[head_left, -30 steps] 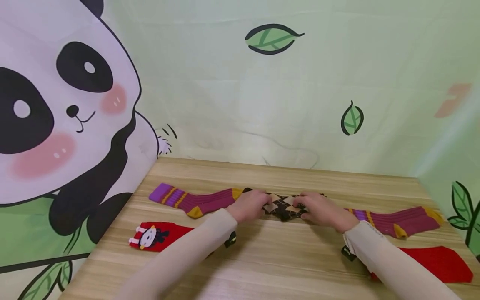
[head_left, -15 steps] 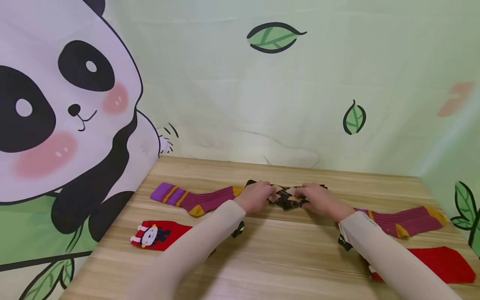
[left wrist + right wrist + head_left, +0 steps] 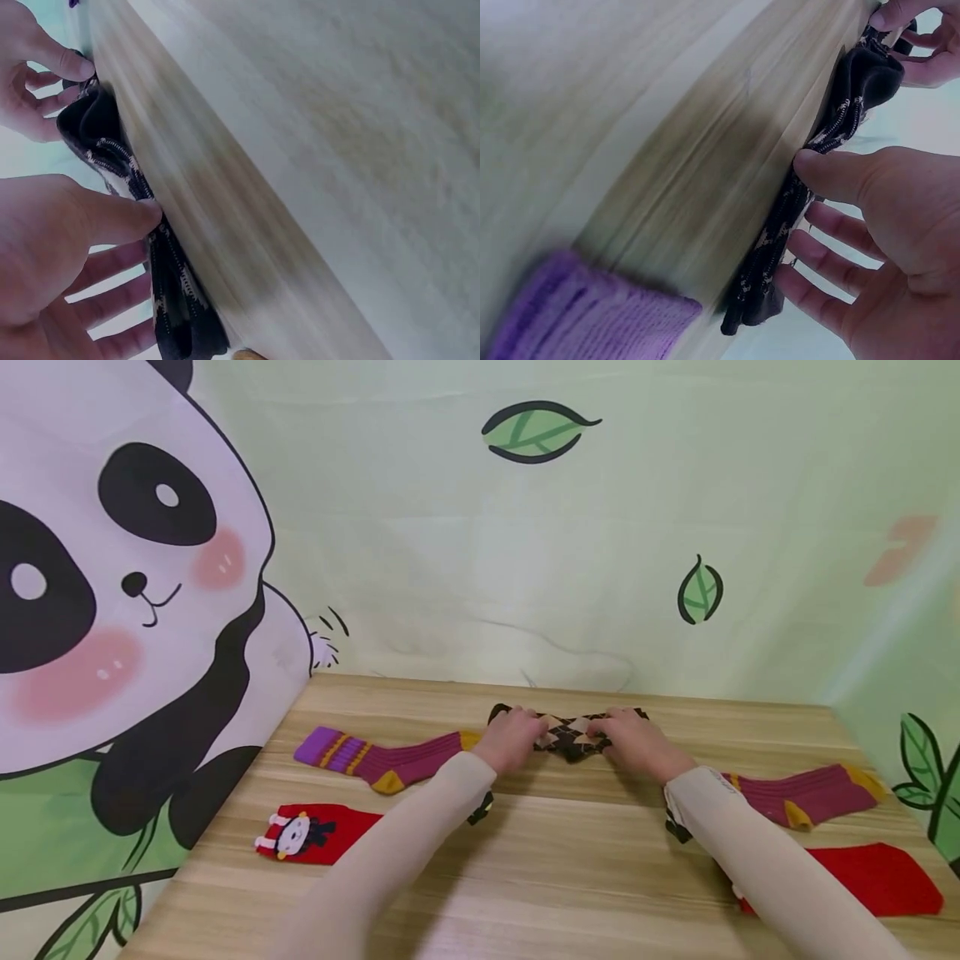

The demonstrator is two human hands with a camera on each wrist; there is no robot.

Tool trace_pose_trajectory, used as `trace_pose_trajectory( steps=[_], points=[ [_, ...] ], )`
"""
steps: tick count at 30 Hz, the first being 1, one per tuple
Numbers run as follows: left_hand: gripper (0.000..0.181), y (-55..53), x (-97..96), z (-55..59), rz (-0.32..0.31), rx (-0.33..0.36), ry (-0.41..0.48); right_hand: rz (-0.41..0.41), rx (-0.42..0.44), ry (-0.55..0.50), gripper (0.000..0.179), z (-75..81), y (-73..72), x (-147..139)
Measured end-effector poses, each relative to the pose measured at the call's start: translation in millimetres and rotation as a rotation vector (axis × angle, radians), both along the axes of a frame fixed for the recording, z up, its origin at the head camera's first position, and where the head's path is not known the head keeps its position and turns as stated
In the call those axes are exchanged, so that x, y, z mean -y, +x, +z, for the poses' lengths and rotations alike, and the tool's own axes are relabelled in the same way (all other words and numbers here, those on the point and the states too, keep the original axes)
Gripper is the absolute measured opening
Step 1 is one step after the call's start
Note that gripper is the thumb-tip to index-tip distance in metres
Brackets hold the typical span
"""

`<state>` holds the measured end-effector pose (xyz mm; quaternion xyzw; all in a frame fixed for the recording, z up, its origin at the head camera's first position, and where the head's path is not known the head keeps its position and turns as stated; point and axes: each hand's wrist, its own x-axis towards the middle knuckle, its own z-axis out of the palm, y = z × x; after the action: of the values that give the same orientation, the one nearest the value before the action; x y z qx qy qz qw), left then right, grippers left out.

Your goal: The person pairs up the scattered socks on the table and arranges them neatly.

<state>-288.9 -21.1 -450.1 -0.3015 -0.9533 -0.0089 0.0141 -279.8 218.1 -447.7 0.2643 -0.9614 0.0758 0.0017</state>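
Note:
A black and tan argyle sock (image 3: 573, 740) lies crosswise near the back of the wooden table (image 3: 570, 852). My left hand (image 3: 513, 739) pinches its left part, thumb on the near side and fingers behind. Farther right, my right hand (image 3: 636, 742) grips the same sock in a like manner. Both wrist views show the sock's inner folds and loose threads, with its middle bulging between the two hands. Part of the sock is hidden by the hands in the head view.
Purple-and-mustard socks lie at left (image 3: 420, 760) and right (image 3: 821, 795). Nearer are red socks, one with an animal face (image 3: 315, 833) at left and another (image 3: 873, 878) at right, both partly covered by my sleeves. A panda-print cloth (image 3: 420, 527) stands behind the table.
Both hands have moved the argyle sock away from me, toward the back edge of the table. The other socks stay where they were.

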Motion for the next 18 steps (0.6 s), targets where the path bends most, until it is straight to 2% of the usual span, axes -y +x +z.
trace_pose_trajectory(
  steps=[10,18],
  points=[
    [0.023,-11.3,-4.5,-2.6,0.087,-0.059,-0.042,-0.021,-0.035,0.011,0.031,-0.8,-12.8,1],
    [0.023,-17.7,-2.3,-3.7,0.109,-0.064,-0.003,-0.013,-0.033,-0.014,0.031,-2.6,-15.5,1]
  ],
)
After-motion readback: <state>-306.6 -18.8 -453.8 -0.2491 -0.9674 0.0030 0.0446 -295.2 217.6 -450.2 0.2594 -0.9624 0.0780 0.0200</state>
